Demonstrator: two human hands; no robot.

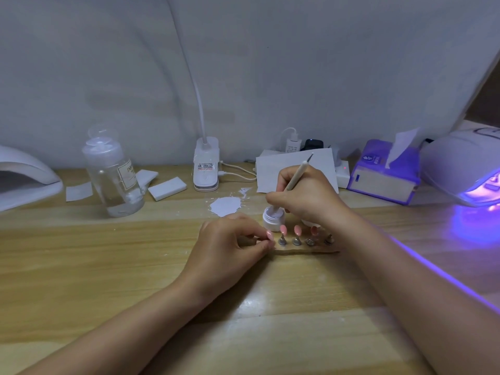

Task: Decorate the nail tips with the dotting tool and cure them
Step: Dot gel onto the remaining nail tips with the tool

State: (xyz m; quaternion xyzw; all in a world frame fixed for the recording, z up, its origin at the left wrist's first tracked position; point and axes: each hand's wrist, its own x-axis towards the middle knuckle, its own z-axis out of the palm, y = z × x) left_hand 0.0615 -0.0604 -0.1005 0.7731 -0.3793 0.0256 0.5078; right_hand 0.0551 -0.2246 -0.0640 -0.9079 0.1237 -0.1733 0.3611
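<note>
Right hand (305, 197): pinches the dotting tool (296, 175), shaft tilted up and away, lower end in the small white jar (272, 219).
Left hand (230, 244): fingertips pinch the leftmost pink nail tip (269, 235).
Nail tips: a row on a strip, just nearer than the jar; the tool probably travels toward the person.
Hidden: tool's working end, rightmost tips.

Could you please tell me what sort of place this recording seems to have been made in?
Probably a home or small-studio nail-art desk. On the wooden table pink nail tips stand on small holders, a lit UV curing lamp glows purple at the right, and the right hand dips a dotting tool into a small white jar.
</note>
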